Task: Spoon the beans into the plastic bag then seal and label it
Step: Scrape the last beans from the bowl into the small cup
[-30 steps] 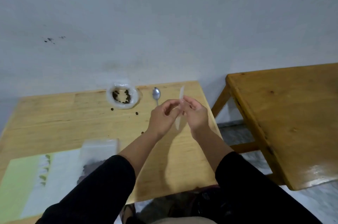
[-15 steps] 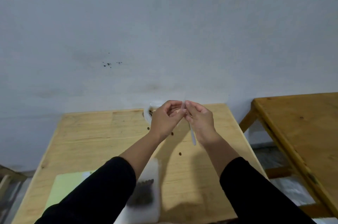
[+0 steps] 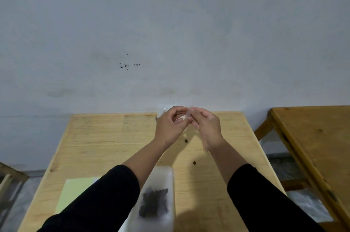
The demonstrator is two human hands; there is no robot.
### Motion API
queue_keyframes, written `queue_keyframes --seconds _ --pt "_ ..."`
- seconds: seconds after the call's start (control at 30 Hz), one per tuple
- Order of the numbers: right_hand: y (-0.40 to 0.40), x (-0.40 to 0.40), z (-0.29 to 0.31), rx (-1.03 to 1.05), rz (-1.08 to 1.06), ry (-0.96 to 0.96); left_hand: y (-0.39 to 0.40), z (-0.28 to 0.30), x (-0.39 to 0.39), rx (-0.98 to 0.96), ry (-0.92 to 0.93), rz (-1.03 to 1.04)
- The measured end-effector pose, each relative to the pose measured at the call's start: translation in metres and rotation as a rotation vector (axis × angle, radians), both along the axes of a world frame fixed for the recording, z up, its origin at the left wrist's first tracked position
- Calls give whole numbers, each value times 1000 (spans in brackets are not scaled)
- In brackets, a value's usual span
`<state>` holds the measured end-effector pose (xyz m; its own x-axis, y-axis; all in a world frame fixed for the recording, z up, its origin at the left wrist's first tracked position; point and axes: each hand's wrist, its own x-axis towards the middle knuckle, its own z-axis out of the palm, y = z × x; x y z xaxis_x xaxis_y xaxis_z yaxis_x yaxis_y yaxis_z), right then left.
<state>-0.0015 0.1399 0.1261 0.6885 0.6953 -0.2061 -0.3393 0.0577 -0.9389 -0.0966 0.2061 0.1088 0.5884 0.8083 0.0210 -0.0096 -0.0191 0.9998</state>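
The plastic bag [image 3: 157,201] lies on the light wooden table [image 3: 98,142] between my forearms, with dark beans [image 3: 153,203] heaped in its lower half. My left hand [image 3: 170,127] and my right hand [image 3: 206,127] are raised together over the far part of the table. Both pinch a thin whitish strip [image 3: 188,113] between their fingertips; it runs down behind my right hand. The bean container and the spoon are hidden behind my hands.
Two loose beans [image 3: 186,140] lie on the table below my hands. A pale green sheet [image 3: 75,193] lies at the near left. A darker wooden table [image 3: 312,137] stands to the right across a gap. A grey wall rises behind.
The view has tilted up and swung left, so the bean container and spoon went out of sight behind my hands. Both hands keep pinching the strip and have stayed close together.
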Motion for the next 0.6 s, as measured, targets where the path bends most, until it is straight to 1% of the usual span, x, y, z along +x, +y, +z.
queue_keyframes --seconds 0.17,0.43,0.53,0.6 --pt "5 11 3 -13 48 -31 0 5 7 -16 -5 48" --pt "9 28 0 -35 116 -66 -2 6 21 27 22 126" --pt "10 31 -1 -95 102 -145 -3 4 26 70 72 197" --pt "10 33 -2 -133 92 -271 -3 2 30 116 123 250"
